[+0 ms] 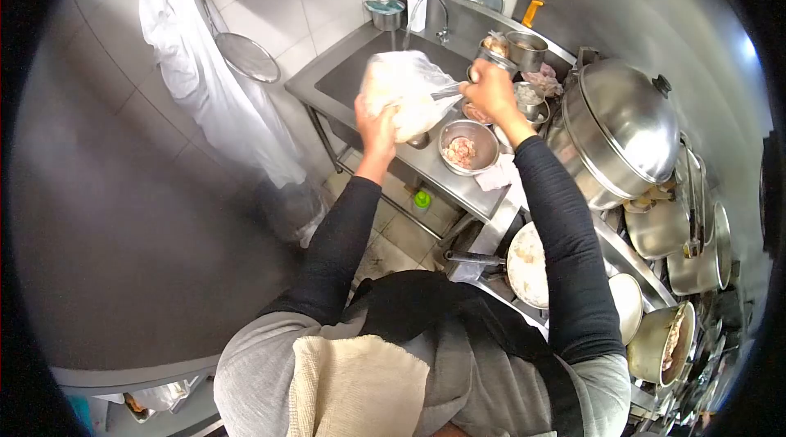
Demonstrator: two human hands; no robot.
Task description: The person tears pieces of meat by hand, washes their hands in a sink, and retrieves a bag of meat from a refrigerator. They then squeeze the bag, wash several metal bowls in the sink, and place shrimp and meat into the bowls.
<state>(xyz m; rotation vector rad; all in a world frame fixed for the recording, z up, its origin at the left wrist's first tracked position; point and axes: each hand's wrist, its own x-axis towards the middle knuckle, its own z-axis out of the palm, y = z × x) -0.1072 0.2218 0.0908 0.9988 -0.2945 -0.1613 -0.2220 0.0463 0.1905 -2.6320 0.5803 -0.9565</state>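
Observation:
Over the steel sink (336, 81), a clear plastic bag (401, 89) with pale contents is held up. My left hand (377, 126) grips its lower left side with bent fingers. My right hand (491, 91) is closed at the bag's gathered right end, where a dark, narrow handle-like item also shows; what it belongs to is unclear. Below my right hand stands a steel bowl (469, 148) with pieces of pinkish meat (459, 152). A white cloth (496, 173) lies beside that bowl.
Water runs from the faucet (443, 15) at the back. To the right are a large lidded steamer (626, 126), a metal pot (526, 49) and a white-filled pan (528, 265) on the stove. A white cloth (205, 68) hangs at the left wall.

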